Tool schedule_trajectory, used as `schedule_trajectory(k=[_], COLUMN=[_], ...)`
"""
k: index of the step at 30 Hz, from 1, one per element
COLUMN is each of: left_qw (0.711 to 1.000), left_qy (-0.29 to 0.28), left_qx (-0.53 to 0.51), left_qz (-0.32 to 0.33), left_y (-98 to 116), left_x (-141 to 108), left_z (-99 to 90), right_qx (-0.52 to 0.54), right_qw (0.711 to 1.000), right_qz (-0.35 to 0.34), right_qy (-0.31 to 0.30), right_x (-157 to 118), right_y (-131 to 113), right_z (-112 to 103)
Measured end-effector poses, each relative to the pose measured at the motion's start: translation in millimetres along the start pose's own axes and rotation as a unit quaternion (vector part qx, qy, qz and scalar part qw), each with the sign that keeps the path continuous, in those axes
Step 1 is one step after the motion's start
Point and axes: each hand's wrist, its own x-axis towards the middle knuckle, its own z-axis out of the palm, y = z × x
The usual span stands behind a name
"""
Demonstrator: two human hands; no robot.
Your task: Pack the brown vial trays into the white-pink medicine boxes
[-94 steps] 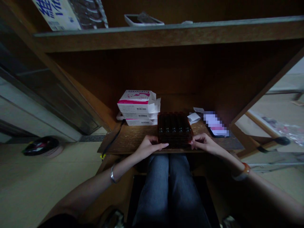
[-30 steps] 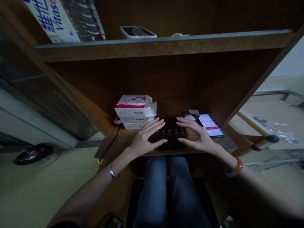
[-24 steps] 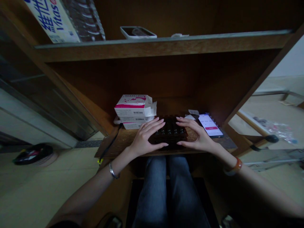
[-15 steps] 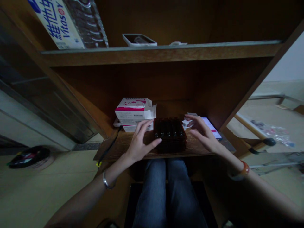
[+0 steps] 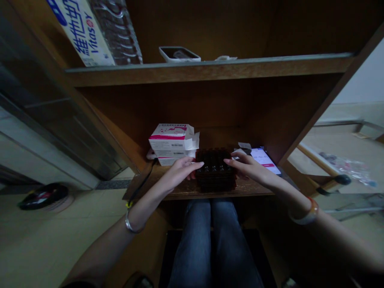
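A dark amber tray of small glass vials with black caps [image 5: 215,170] stands on the wooden desk board [image 5: 250,191], its front edge near the desk's rim. My left hand [image 5: 180,172] comes in from the left, its extended fingertips at the tray's left side. My right hand [image 5: 249,168] lies against the tray's right side, with its fingertips over the near corner of the top. Neither hand visibly grips the tray. Behind my left hand stands a stack of white and magenta cartons [image 5: 173,144]. A lit phone [image 5: 264,159] lies beyond my right hand.
Small white papers [image 5: 244,146] lie by the phone. A black cable [image 5: 141,181] hangs over the desk's left edge. A wooden shelf [image 5: 210,71] runs overhead, holding a Vitasoy carton [image 5: 82,32] and bottles in plastic [image 5: 117,32]. My jeans-clad knees [image 5: 210,224] are below.
Both hands have gone from resting spread over the tray's top to lying lower and flatter at its two sides. The tray stays in about the same place, and the view has tilted slightly.
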Motion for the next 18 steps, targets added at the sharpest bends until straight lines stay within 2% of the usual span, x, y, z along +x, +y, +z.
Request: schedule_trajectory(k=[4,9,13,18], left_qw=[0.999,0.996,0.996,0.998], left_qy=[-0.014,-0.032,-0.035,0.001], left_qx=[-0.041,-0.072,-0.076,-0.063], left_qz=[-0.026,-0.047,-0.035,0.019], left_y=[4.3,5.1,4.9,10.3], left_x=[0.3,2.0,1.5,1.6], left_z=[-1.3,-4.1,-3.5,-1.4], right_qx=[-0.013,0.029,0.085,0.218], right_qw=[1.0,0.999,0.996,0.974], right_qz=[0.007,0.02,0.028,0.051], right_qy=[-0.01,0.002,0.012,0.036], right_x=[3.3,7.3,5.9,5.7], right_y=[-3.2,-5.7,-4.5,-0.2], right_z=[-2.5,-3.1,-1.1,2.0])
